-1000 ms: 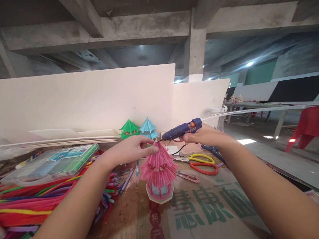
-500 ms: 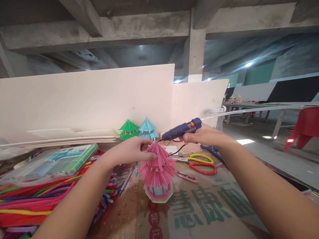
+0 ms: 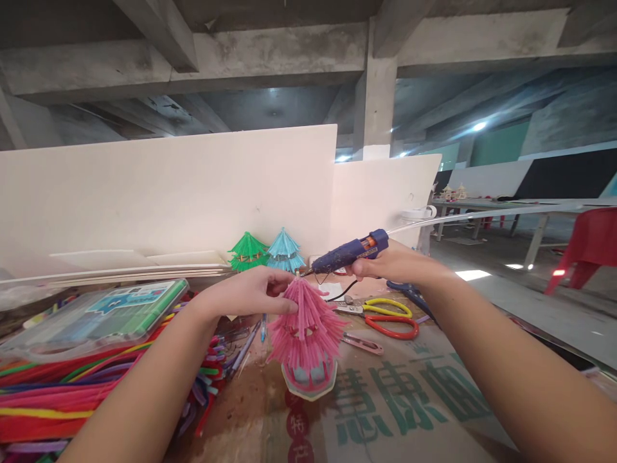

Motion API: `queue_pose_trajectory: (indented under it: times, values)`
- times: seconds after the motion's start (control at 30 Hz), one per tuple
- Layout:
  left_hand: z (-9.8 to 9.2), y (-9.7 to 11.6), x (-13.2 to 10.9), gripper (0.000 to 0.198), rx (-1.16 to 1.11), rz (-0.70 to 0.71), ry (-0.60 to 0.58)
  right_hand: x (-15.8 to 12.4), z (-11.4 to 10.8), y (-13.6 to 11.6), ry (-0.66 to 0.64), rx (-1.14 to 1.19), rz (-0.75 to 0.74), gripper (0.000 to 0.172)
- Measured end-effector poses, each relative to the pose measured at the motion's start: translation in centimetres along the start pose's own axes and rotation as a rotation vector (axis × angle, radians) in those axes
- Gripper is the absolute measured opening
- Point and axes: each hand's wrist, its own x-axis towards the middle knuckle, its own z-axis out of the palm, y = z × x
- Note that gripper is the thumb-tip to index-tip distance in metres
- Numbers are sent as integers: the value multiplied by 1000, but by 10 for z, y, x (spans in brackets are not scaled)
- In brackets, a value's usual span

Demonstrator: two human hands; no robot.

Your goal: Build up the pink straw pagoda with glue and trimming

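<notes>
A pink pipe-cleaner pagoda model (image 3: pixel 306 325) stands on a cardboard sheet (image 3: pixel 395 411) in front of me. My left hand (image 3: pixel 253 290) is closed on the upper roof of the model, fingers pinched near its peak. My right hand (image 3: pixel 385 262) grips a blue hot-glue gun (image 3: pixel 349 252), whose nozzle points left at the peak of the pink roof, almost touching it. A clear glue stick (image 3: pixel 482 215) juts out of the back of the gun toward the right.
A green (image 3: pixel 248 249) and a light-blue pagoda model (image 3: pixel 285 249) stand by the white partition board (image 3: pixel 168 193). Coloured pipe cleaners (image 3: pixel 72 392) and a clear plastic case (image 3: pixel 96 315) lie at left. Scissors (image 3: pixel 390 315) lie behind the model. Red chair (image 3: pixel 588 247) at far right.
The pink model has tilted and shifted slightly under my left hand. The glue gun has stayed with its nozzle at the roof peak.
</notes>
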Motion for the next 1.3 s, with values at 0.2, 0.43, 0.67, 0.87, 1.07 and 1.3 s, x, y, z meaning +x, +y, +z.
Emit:
queue_pose_trajectory:
  times: [0.2,0.43,0.67,0.87,1.07,1.3]
  values:
    - [-1,0,0,28,-26,27,-24,0,0,2,-16,1,-12,42]
    - [3,1,0,37,24,-66,55,0,-2,12,-7,-89,75,49]
    - [13,7,4,43,155,-205,212,0,-4,15,-6,-167,142,54]
    - [7,2,3,60,39,-144,131,0,-1,10,7,-33,60,49]
    - [1,-8,2,40,-86,-23,34,1,-4,10,-135,-74,79,53]
    - [8,-9,8,43,34,-142,191,1,1,5,-121,139,-13,39]
